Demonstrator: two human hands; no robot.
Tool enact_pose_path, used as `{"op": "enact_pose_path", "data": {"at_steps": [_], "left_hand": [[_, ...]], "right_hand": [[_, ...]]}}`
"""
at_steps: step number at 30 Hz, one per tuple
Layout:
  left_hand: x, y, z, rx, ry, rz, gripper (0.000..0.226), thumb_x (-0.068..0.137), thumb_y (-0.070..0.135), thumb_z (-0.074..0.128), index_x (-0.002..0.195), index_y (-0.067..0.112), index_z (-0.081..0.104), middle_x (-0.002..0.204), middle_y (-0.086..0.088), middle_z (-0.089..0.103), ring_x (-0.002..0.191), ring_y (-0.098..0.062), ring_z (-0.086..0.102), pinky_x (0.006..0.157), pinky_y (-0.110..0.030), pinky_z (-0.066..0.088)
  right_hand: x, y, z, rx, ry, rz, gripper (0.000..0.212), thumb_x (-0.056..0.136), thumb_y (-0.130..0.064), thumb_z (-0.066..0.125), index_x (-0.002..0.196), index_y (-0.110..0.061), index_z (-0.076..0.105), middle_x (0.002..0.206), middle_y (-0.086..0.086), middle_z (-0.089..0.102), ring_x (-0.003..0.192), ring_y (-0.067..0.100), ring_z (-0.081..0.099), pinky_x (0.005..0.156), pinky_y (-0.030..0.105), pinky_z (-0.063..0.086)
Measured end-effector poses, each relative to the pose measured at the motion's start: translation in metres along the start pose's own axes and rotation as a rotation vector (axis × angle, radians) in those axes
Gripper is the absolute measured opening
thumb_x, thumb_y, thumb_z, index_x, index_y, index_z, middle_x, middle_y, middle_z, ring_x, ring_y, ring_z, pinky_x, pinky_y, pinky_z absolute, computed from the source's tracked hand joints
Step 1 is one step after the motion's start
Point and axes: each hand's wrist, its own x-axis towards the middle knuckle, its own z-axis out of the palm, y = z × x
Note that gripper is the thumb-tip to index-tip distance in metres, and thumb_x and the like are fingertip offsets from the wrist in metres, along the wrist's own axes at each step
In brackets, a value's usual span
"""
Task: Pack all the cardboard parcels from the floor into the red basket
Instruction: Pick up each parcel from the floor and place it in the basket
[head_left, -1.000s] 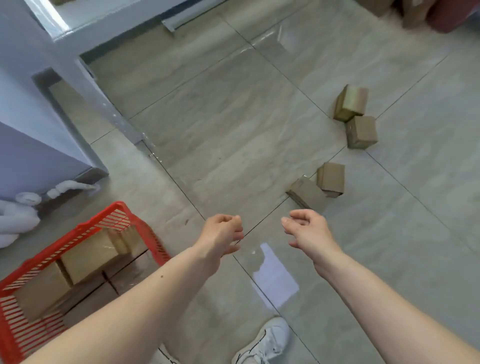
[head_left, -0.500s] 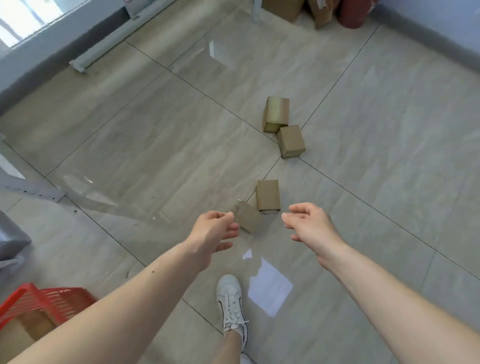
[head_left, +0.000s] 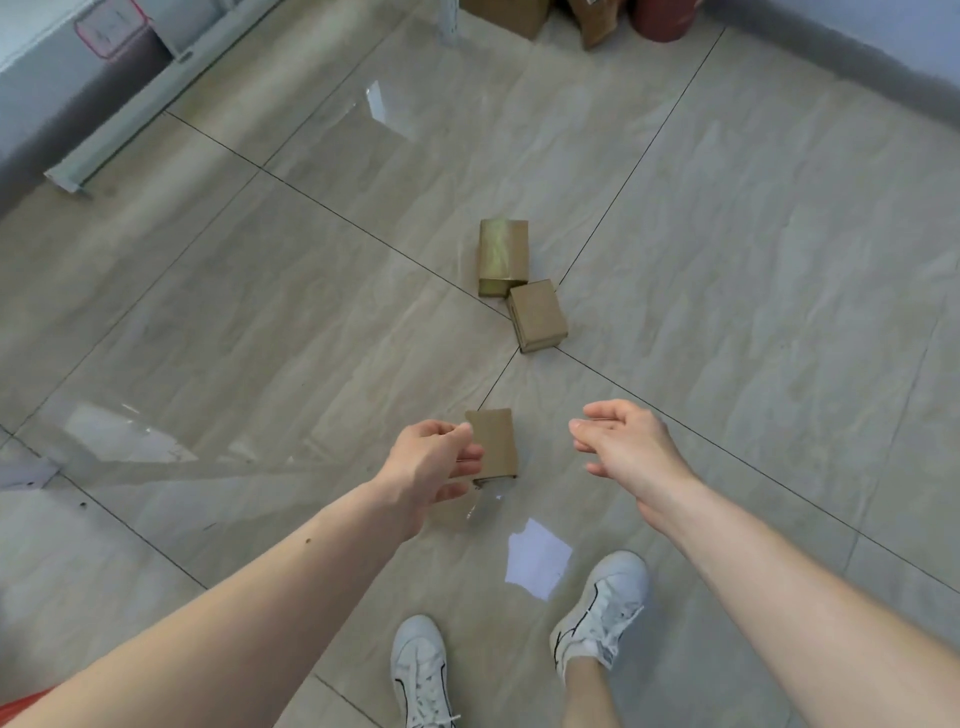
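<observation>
1. Reaching forward over the tiled floor (head_left: 218, 332), both bare arms are stretching out from the bottom of the view.
2. The left hand (head_left: 428, 467) is hovering in front of the nearest cardboard parcel (head_left: 493, 441), its fingers loosely curled and slightly apart; whether the fingertips are touching the parcel or only overlapping it in view, I cannot tell.
3. The right hand (head_left: 626, 441) is holding nothing, its fingers relaxed, gently bent and close together, with floor showing between it and the nearest parcel.
4. Two more parcels are lying farther ahead on the floor: a shiny taped parcel (head_left: 503, 257) and a plain brown parcel (head_left: 537, 315), the two touching at a corner.
5. A red sliver of what is probably the red basket (head_left: 21, 701) is showing at the bottom left edge, mostly hidden by the left forearm.
6. Two white sneakers (head_left: 602, 608) are standing on the floor below the hands.
7. Larger boxes (head_left: 506, 15) are sitting by the far wall.
</observation>
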Motion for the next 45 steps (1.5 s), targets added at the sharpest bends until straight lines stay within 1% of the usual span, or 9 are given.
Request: {"op": "enact_pose_path", "data": {"at_steps": [8,15,23,26,29,32,35,41,45], "left_hand": [[0.062,0.031,0.054,-0.133,0.092,-0.039,0.015,0.096,0.027,0.055,0.099,0.013,0.06,0.097,-0.006,0.071,0.094,-0.021,0.067,0.088,-0.042,0.054],[0.142,-0.027,0.065,-0.098,0.237,-0.101,0.029,0.094,0.033,0.058,0.118,0.018,0.06,0.114,-0.004,0.062,0.094,-0.017,0.056,0.083,-0.036,0.051],[0.25,-0.12,0.063,-0.051,0.212,-0.095,0.064,0.098,0.034,0.049,0.154,0.02,0.021,0.159,0.004,0.027,0.142,-0.017,0.032,0.096,-0.024,0.028],[0.284,-0.141,0.067,-0.057,0.22,-0.089,0.052,0.099,0.03,0.05,0.147,0.021,0.034,0.143,0.002,0.045,0.127,-0.015,0.047,0.093,-0.023,0.034],[0.305,-0.154,0.073,-0.112,0.222,-0.077,0.012,0.098,0.021,0.052,0.093,0.032,0.051,0.097,0.009,0.056,0.079,0.0,0.053,0.062,-0.013,0.043],[0.309,-0.158,0.076,-0.124,0.229,-0.038,0.015,0.097,0.018,0.053,0.109,0.027,0.052,0.093,0.012,0.059,0.081,-0.002,0.056,0.062,-0.016,0.043],[0.293,-0.146,0.075,-0.142,0.217,-0.026,0.021,0.096,0.02,0.052,0.117,0.024,0.053,0.105,0.008,0.064,0.091,-0.009,0.061,0.069,-0.021,0.044],[0.228,-0.094,0.06,-0.221,0.237,0.018,0.024,0.094,0.016,0.056,0.116,0.024,0.051,0.113,0.004,0.062,0.1,-0.015,0.061,0.082,-0.035,0.051],[0.174,-0.06,0.041,-0.297,0.278,0.079,0.026,0.094,0.007,0.055,0.115,0.02,0.048,0.102,0.009,0.06,0.09,-0.006,0.06,0.067,-0.031,0.049]], "right_hand": [[0.087,-0.018,-0.036,-0.106,-0.114,0.029,0.026,0.088,-0.02,0.064,0.113,-0.019,0.057,0.11,0.004,0.067,0.101,0.019,0.066,0.095,0.04,0.053],[0.159,0.033,0.01,-0.226,-0.215,0.109,0.035,0.086,-0.022,0.063,0.121,-0.017,0.056,0.111,0.0,0.066,0.105,0.018,0.064,0.098,0.042,0.052],[0.244,0.131,0.093,-0.387,-0.321,0.158,0.062,0.09,-0.027,0.062,0.145,-0.015,0.036,0.148,0.004,0.044,0.131,0.021,0.048,0.104,0.031,0.039],[0.27,0.161,0.116,-0.39,-0.343,0.199,0.071,0.09,-0.029,0.061,0.151,-0.016,0.026,0.151,0.005,0.04,0.134,0.024,0.045,0.102,0.032,0.039],[0.284,0.181,0.129,-0.359,-0.376,0.214,0.045,0.091,-0.023,0.059,0.133,-0.015,0.046,0.128,-0.001,0.057,0.111,0.018,0.059,0.086,0.027,0.043],[0.285,0.187,0.132,-0.288,-0.387,0.184,0.028,0.089,-0.016,0.057,0.116,-0.02,0.058,0.113,-0.002,0.07,0.098,0.013,0.066,0.077,0.026,0.051],[0.273,0.171,0.128,-0.256,-0.363,0.179,0.023,0.088,-0.015,0.058,0.108,-0.025,0.059,0.108,-0.004,0.072,0.099,0.015,0.068,0.086,0.033,0.055],[0.221,0.106,0.111,-0.264,-0.236,0.086,0.032,0.088,-0.018,0.059,0.119,-0.027,0.058,0.116,-0.004,0.067,0.102,0.018,0.066,0.093,0.044,0.054],[0.171,0.061,0.107,-0.275,-0.183,-0.026,0.028,0.083,-0.027,0.062,0.109,-0.034,0.053,0.117,-0.005,0.062,0.103,0.016,0.063,0.09,0.048,0.055]]}}
